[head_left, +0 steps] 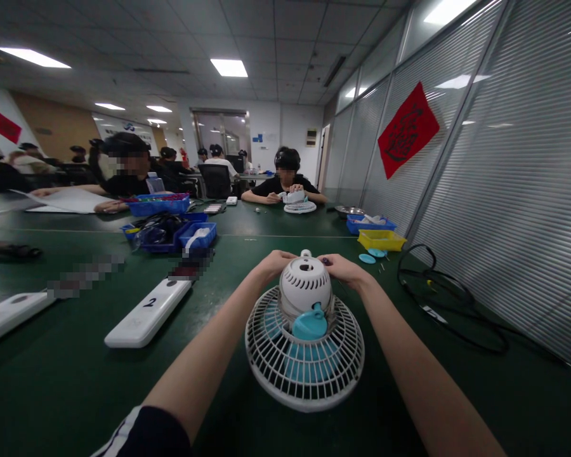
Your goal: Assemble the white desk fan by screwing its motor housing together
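Fan grille (306,401): white bars
Motor housing (306,291): white, dark slots
Fan blades (309,363): turquoise
Worktop (71,393): dark green
Oblong device (145,317) left of the fan (306,304): white, black "2"
Nearer bin (382,244) right of the fan: yellow
Wall hanging (408,130) right of the fan: red, dark characters

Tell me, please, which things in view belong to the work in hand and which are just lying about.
Seemingly in hand:
white electric fan, between left hand and right hand
perhaps turquoise discs

Seemingly lying about:
white bar marked 2
yellow tray
black cable
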Action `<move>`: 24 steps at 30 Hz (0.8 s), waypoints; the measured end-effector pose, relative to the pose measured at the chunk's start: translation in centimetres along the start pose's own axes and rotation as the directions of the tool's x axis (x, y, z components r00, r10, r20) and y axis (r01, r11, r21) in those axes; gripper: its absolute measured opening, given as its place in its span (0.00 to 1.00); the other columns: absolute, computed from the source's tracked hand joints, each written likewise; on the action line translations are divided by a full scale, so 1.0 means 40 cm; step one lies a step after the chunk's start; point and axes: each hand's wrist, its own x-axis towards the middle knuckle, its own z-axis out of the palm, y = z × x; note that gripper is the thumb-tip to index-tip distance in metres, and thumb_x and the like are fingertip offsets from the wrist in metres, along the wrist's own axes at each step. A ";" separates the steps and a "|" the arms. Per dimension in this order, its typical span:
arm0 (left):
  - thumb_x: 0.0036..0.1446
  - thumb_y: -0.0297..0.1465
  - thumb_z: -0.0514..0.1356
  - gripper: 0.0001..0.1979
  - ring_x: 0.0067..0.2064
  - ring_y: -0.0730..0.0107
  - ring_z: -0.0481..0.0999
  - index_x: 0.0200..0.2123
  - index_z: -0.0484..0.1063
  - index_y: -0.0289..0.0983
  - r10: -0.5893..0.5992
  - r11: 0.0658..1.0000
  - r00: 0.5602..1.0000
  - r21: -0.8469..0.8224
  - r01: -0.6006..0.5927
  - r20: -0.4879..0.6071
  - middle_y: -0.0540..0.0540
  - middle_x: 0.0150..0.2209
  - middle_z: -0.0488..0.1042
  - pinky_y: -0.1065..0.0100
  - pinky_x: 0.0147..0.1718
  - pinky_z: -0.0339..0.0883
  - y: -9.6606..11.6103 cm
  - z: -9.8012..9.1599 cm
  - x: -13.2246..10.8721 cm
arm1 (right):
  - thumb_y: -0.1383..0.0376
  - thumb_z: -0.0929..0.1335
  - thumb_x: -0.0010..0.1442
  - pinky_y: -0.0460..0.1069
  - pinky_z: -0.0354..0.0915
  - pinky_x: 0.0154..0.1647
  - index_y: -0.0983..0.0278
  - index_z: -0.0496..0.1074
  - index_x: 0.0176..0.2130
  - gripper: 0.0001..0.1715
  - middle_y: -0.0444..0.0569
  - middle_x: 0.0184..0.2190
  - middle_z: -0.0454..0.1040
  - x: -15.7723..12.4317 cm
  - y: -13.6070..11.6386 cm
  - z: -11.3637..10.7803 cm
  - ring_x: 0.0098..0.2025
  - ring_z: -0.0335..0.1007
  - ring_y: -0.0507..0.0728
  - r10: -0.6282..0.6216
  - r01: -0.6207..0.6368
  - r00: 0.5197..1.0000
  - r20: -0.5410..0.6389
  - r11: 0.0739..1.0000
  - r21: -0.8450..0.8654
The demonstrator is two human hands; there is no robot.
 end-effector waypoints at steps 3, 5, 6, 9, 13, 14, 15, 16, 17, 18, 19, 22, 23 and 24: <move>0.30 0.32 0.72 0.16 0.28 0.67 0.73 0.25 0.79 0.28 -0.024 1.000 1.000 0.008 0.024 -0.001 0.44 0.21 0.76 0.68 0.29 0.66 -0.008 -0.005 -0.007 | 0.70 0.70 0.40 0.47 0.59 0.35 0.69 0.75 0.27 0.08 0.45 0.24 0.73 0.001 -0.002 0.007 0.31 0.66 0.52 -0.010 0.010 1.000 -0.019 1.000 0.004; 0.30 0.32 0.72 0.16 0.29 0.66 0.73 0.25 0.79 0.28 -0.029 1.000 1.000 0.006 0.029 -0.006 0.45 0.21 0.75 0.68 0.29 0.65 -0.011 -0.007 -0.011 | 0.71 0.70 0.41 0.47 0.60 0.35 0.70 0.75 0.27 0.08 0.45 0.23 0.73 0.003 -0.001 0.012 0.30 0.66 0.52 -0.012 0.012 0.999 -0.033 1.000 -0.001; 0.30 0.32 0.72 0.16 0.29 0.65 0.73 0.25 0.79 0.28 -0.029 1.000 1.000 0.003 0.029 -0.009 0.45 0.21 0.75 0.68 0.29 0.65 -0.012 -0.008 -0.012 | 0.71 0.70 0.41 0.47 0.60 0.34 0.70 0.76 0.27 0.07 0.45 0.23 0.73 0.005 -0.001 0.013 0.30 0.66 0.51 -0.009 0.009 0.999 -0.044 1.000 -0.005; 0.29 0.33 0.73 0.17 0.29 0.65 0.73 0.25 0.79 0.28 -0.032 0.999 0.999 -0.007 0.032 -0.011 0.45 0.20 0.75 0.68 0.29 0.66 -0.014 -0.010 -0.012 | 0.69 0.70 0.43 0.47 0.61 0.34 0.69 0.76 0.28 0.07 0.46 0.24 0.74 0.006 -0.001 0.012 0.30 0.67 0.52 0.003 -0.005 0.997 -0.080 1.000 -0.024; 0.30 0.34 0.73 0.17 0.28 0.67 0.73 0.23 0.77 0.28 -0.039 0.999 0.999 -0.028 0.039 -0.006 0.47 0.20 0.74 0.68 0.30 0.66 -0.022 -0.015 -0.012 | 0.65 0.70 0.46 0.47 0.62 0.37 0.68 0.77 0.30 0.09 0.48 0.28 0.76 0.000 -0.001 -0.019 0.34 0.69 0.53 -0.044 0.036 0.997 -0.058 0.991 -0.127; 0.31 0.35 0.73 0.17 0.28 0.67 0.73 0.23 0.77 0.28 -0.044 0.998 0.999 -0.033 0.044 -0.006 0.47 0.19 0.74 0.68 0.30 0.66 -0.025 -0.016 -0.012 | 0.64 0.70 0.48 0.47 0.62 0.38 0.68 0.77 0.30 0.09 0.48 0.28 0.77 -0.003 0.000 -0.032 0.35 0.69 0.53 -0.054 0.045 0.997 -0.051 0.984 -0.174; 0.32 0.35 0.73 0.17 0.28 0.68 0.73 0.23 0.76 0.27 -0.050 0.998 0.999 -0.037 0.050 -0.006 0.47 0.19 0.73 0.68 0.30 0.66 -0.029 -0.018 -0.013 | 0.62 0.70 0.49 0.47 0.62 0.37 0.67 0.78 0.30 0.11 0.47 0.28 0.77 -0.006 0.003 -0.047 0.34 0.69 0.53 -0.058 0.046 0.997 -0.048 0.974 -0.224; 0.35 0.36 0.72 0.17 0.27 0.68 0.73 0.24 0.76 0.27 -0.058 0.998 0.998 -0.040 0.058 -0.007 0.47 0.20 0.73 0.68 0.29 0.66 -0.034 -0.020 -0.013 | 0.60 0.69 0.50 0.47 0.62 0.37 0.67 0.78 0.30 0.12 0.47 0.26 0.76 -0.008 0.008 -0.062 0.33 0.68 0.53 -0.050 0.037 0.998 -0.043 0.961 -0.273; 0.37 0.37 0.72 0.17 0.28 0.69 0.73 0.24 0.75 0.27 -0.068 0.997 0.998 -0.042 0.067 -0.010 0.46 0.21 0.73 0.68 0.30 0.66 -0.039 -0.022 -0.013 | 0.59 0.69 0.51 0.48 0.61 0.36 0.66 0.78 0.29 0.13 0.45 0.24 0.75 -0.010 0.014 -0.077 0.32 0.68 0.53 -0.032 0.018 0.999 -0.039 0.944 -0.330; 0.41 0.37 0.70 0.17 0.28 0.70 0.73 0.26 0.75 0.26 -0.079 0.996 0.997 -0.043 0.079 -0.014 0.45 0.23 0.74 0.68 0.30 0.67 -0.044 -0.024 -0.012 | 0.58 0.69 0.50 0.48 0.61 0.36 0.65 0.78 0.28 0.13 0.44 0.21 0.74 -0.010 0.023 -0.090 0.30 0.68 0.53 0.004 -0.017 0.999 -0.035 0.921 -0.390; 0.46 0.37 0.68 0.17 0.30 0.70 0.74 0.29 0.75 0.26 -0.093 0.995 0.996 -0.043 0.092 -0.017 0.45 0.26 0.75 0.68 0.31 0.67 -0.049 -0.026 -0.010 | 0.57 0.70 0.50 0.49 0.61 0.35 0.65 0.78 0.27 0.13 0.44 0.18 0.72 -0.008 0.033 -0.101 0.29 0.68 0.54 0.045 -0.049 0.999 -0.020 0.896 -0.441; 0.57 0.37 0.60 0.16 0.39 0.68 0.75 0.43 0.71 0.31 -0.140 0.990 0.990 -0.040 0.138 -0.035 0.43 0.41 0.75 0.63 0.38 0.71 -0.068 -0.031 -0.001 | 0.59 0.72 0.46 0.50 0.63 0.37 0.65 0.77 0.24 0.10 0.46 0.19 0.74 0.009 0.066 -0.110 0.31 0.70 0.56 0.100 -0.128 0.991 -0.083 0.876 -0.466; 0.59 0.37 0.58 0.16 0.43 0.66 0.75 0.47 0.69 0.33 -0.154 0.988 0.987 -0.040 0.152 -0.045 0.43 0.45 0.73 0.60 0.41 0.71 -0.074 -0.032 0.003 | 0.61 0.72 0.45 0.50 0.64 0.38 0.66 0.78 0.27 0.10 0.48 0.22 0.76 0.018 0.076 -0.106 0.32 0.71 0.57 0.056 -0.127 0.982 -0.178 0.899 -0.419; 0.60 0.37 0.57 0.17 0.45 0.64 0.74 0.49 0.68 0.35 -0.165 0.986 0.985 -0.040 0.163 -0.059 0.43 0.48 0.71 0.57 0.42 0.71 -0.081 -0.033 0.007 | 0.62 0.72 0.45 0.50 0.64 0.39 0.67 0.78 0.32 0.13 0.50 0.27 0.78 0.027 0.083 -0.099 0.35 0.72 0.57 -0.013 -0.099 0.951 -0.309 0.934 -0.343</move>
